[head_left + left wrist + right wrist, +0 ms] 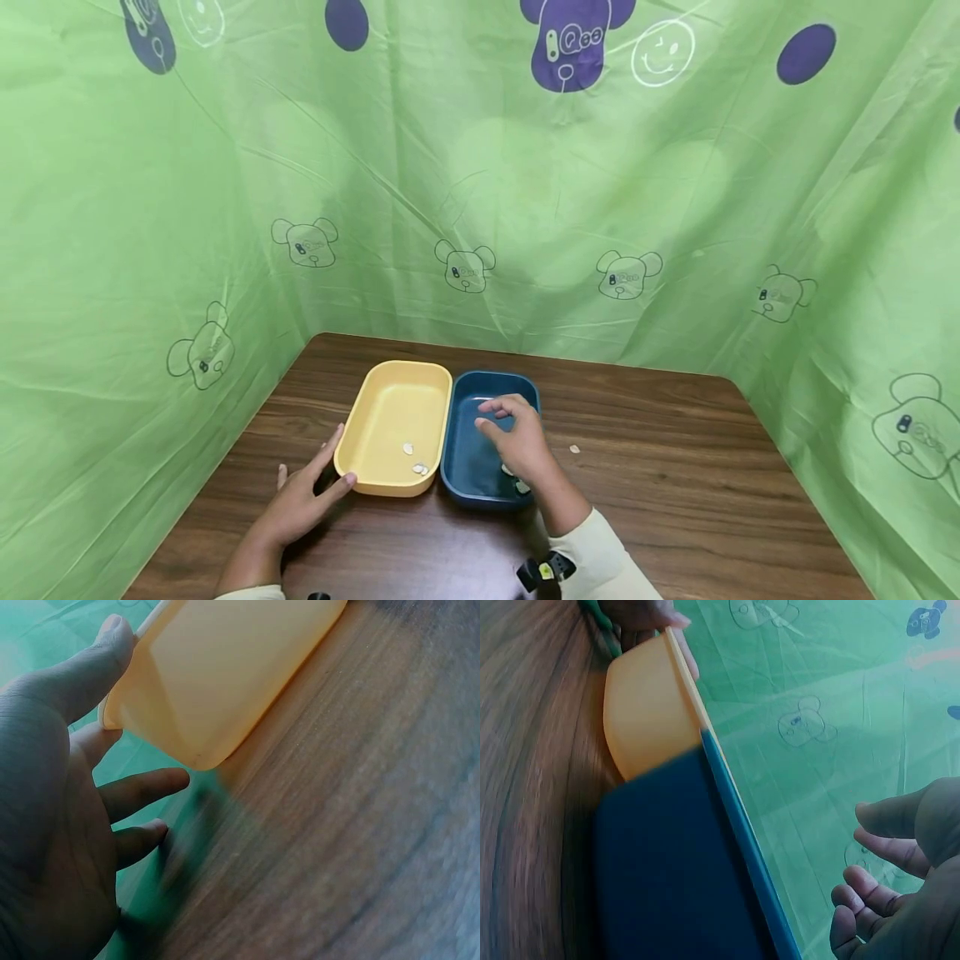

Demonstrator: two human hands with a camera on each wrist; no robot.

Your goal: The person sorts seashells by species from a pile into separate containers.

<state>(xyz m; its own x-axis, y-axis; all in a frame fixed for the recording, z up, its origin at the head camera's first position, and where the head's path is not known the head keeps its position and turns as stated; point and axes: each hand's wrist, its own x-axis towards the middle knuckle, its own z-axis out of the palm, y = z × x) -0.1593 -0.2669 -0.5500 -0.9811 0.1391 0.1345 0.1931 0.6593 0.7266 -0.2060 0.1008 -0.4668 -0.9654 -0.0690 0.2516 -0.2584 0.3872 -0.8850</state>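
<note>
Pieces lie near-right in yellow tray and blue tray. Your spread left hand braces yellow tray's near-left corner; right hand hangs half-spread over blue tray, seemingly bare. Probably best: pinch singly, press corner lightly.

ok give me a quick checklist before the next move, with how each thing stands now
1. Left hand on yellow tray: ok, near left corner.
2. Blue tray beside it: ok.
3. Right hand empty: ok, no piece seen at its fingertips.
4. All pale pieces inside trays: not ok, a stray piece lies on the table.
5. Piece count in blue tray: cannot tell, right hand blocks part.
</note>
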